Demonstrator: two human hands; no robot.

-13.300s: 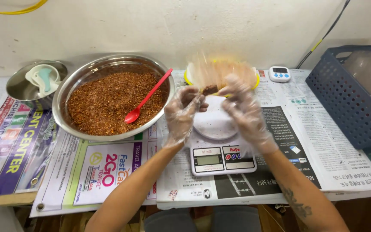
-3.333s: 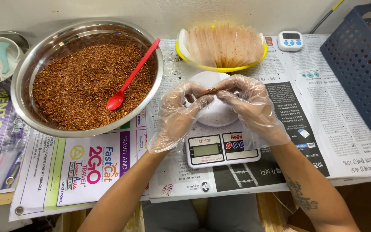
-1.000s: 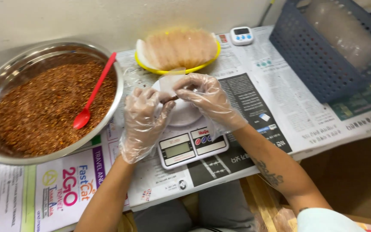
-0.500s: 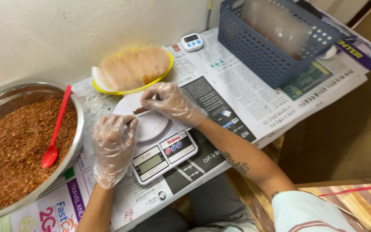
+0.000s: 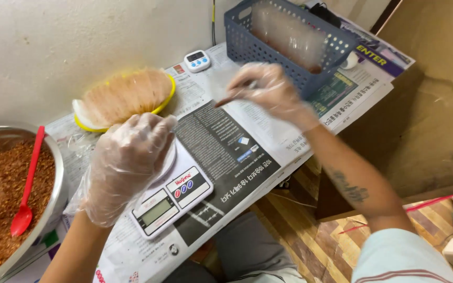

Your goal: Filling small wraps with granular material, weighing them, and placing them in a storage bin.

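Plastic-gloved right hand (image 5: pixel 271 91) is pinching a thin brown roll (image 5: pixel 227 98) between its fingertips, holding it in the air over the newspaper (image 5: pixel 247 152) — just beside the blue basket (image 5: pixel 289 39). Left hand (image 5: pixel 127 162), also gloved, is resting loosely open on the kitchen scale (image 5: pixel 176 196), gripping nothing. Metal bowl (image 5: pixel 53 173) with a red spoon (image 5: pixel 27 183) is sitting at the left — a yellow plate (image 5: pixel 124 97) of thin wrappers behind.

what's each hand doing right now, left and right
Left hand: open, gloved, resting over the kitchen scale, holding nothing.
Right hand: closed, gloved, pinching a thin brown roll near the blue basket.
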